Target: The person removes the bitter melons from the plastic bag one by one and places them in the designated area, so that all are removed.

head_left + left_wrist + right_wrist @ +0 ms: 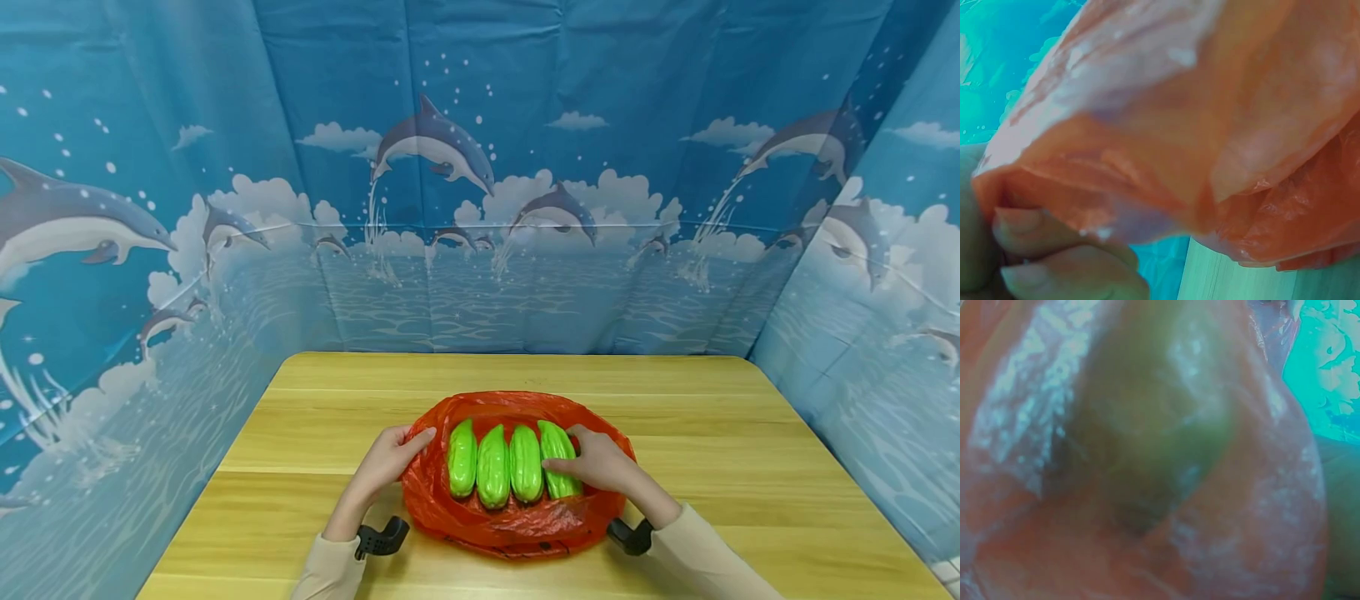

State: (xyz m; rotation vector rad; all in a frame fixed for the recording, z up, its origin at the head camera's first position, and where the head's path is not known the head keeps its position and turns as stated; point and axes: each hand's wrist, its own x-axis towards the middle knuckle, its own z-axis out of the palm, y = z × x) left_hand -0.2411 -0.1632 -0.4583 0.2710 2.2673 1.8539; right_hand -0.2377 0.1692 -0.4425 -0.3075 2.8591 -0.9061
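A red plastic bag (pixel 525 533) lies spread with its mouth facing up, and several green ridged vegetables (pixel 492 467) lie side by side in it. My left hand (pixel 390 460) pinches the bag's left rim between thumb and fingers; in the left wrist view its curled fingers (pixel 1066 269) hold the bag's film (pixel 1147 150). Inside the bag's right side, my right hand (pixel 600 462) grips the rightmost green vegetable (pixel 558 454), thumb on its left, fingers at its far right. The right wrist view shows a blurred green vegetable (pixel 1154 437) through the film.
The bag rests on a light wooden table (pixel 345 417). Behind and beside the table hangs a blue curtain (pixel 480 292) printed with dolphins. A black wrist mount (pixel 382 537) sits on the left wrist, another (pixel 630 536) on the right, both close to the bag's near edge.
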